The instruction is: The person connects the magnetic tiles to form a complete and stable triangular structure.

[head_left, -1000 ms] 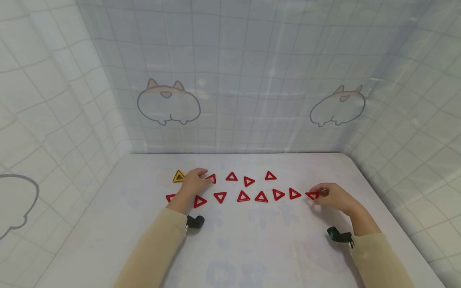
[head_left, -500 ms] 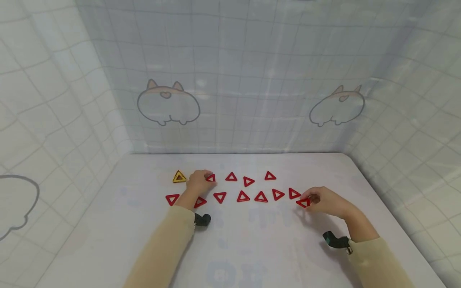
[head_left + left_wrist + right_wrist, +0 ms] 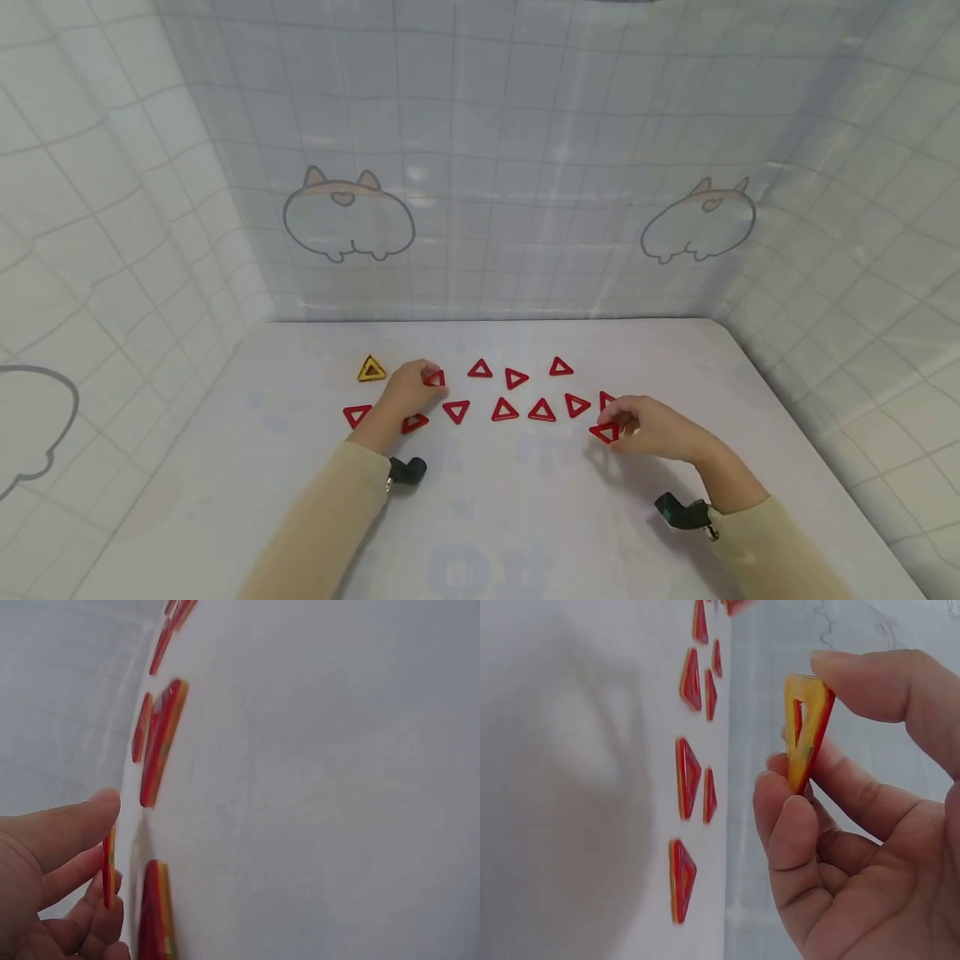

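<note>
Blurred lettering (image 3: 459,573) on the near part of the white bench (image 3: 525,500) cannot be read. Hollow red triangles (image 3: 505,417) lie in two uneven rows, a yellow triangle (image 3: 371,378) far left. The left hand (image 3: 408,389) keeps its grip pinched on a thin triangle (image 3: 109,870), left; the right hand (image 3: 660,429) pinches a glossy yellow-backed triangle (image 3: 802,761), raised at right.
</note>
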A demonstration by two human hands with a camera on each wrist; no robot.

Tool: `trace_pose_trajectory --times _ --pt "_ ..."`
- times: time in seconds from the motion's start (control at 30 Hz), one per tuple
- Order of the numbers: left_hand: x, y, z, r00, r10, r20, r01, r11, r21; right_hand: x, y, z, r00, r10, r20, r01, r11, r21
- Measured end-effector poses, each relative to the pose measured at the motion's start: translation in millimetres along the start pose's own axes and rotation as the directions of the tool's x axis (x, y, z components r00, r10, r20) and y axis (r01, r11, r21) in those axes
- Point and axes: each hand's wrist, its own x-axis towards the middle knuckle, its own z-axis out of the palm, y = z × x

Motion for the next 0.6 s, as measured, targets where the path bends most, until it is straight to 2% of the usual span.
trace_pose_trajectory --times 0.27,0.43,0.6 --pt "-27.2 10.9 -3.5 0.999 0.031 0.038 -0.031 1.000 0.006 8.9 -8 17 0.998 -0.062 -0.004 0.062 0.998 -0.027" --pt "-42.0 17.9 -0.2 0.997 0.056 0.056 -0.055 0.998 -0.020 13.3 -14 26 0.997 -0.071 -0.008 0.071 0.997 -0.031" --pt "-57.6 25.0 5.6 0.994 0.086 0.075 -0.086 0.996 0.002 18.6 -17 35 0.997 -0.078 -0.026 0.076 0.995 -0.057"
